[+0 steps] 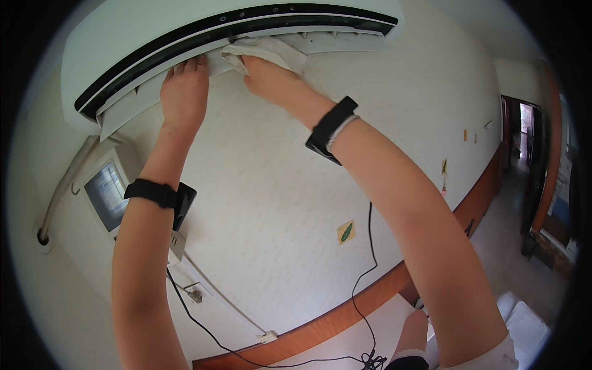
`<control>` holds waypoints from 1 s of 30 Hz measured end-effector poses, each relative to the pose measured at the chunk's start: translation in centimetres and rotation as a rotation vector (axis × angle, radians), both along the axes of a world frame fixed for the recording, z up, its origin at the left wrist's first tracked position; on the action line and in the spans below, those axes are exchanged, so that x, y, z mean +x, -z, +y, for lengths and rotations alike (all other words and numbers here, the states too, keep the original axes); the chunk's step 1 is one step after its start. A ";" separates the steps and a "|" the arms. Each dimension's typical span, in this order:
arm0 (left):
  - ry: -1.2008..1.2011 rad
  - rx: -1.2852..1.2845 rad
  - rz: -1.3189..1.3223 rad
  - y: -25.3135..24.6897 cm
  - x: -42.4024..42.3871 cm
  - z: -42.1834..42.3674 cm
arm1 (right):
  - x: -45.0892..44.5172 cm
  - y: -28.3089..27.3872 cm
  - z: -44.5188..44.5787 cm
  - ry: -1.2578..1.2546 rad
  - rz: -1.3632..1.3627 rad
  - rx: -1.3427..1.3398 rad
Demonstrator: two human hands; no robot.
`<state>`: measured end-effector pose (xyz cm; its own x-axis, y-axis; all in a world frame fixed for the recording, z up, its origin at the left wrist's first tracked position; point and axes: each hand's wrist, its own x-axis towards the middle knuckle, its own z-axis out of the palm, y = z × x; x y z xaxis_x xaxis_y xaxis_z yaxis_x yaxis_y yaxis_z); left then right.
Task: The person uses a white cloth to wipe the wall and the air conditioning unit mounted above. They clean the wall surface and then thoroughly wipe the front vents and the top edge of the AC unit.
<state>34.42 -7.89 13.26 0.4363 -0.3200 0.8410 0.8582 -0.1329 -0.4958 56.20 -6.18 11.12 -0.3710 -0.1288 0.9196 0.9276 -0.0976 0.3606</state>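
Note:
Above me a white wall-mounted air conditioner [152,32] has a black front strip with small icons. Its long white louver flap [340,44] hangs open below the dark air outlet [148,73]. My left hand [186,90] is at the flap, left of its middle, with the fingers curled over it. The fingertips and thumb are partly hidden there. Just to the right, my right hand [263,76] holds a crumpled white cloth [277,51] against the flap and outlet edge. Black straps with dark devices circle both wrists.
A grey-screened intercom-like unit [108,194] hangs on the wall at left, beside a wrapped pipe [67,178]. Below are a plugged-in socket [196,293] and a power strip [267,337]. Black cables [365,277] dangle from both wrists. At far right stands an open doorway [520,134].

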 end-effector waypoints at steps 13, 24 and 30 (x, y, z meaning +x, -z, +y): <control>0.026 -0.024 -0.050 0.2 0.1 -0.4 | -1.6 2.1 -9.2 0.010 0.302 -0.369; 0.065 0.031 -0.023 0.1 0.2 0.2 | 0.0 2.2 -10.0 -0.341 0.132 -0.540; 0.078 -0.110 -0.051 -0.2 -0.1 -0.3 | 4.7 2.2 -12.9 -0.204 0.314 -0.623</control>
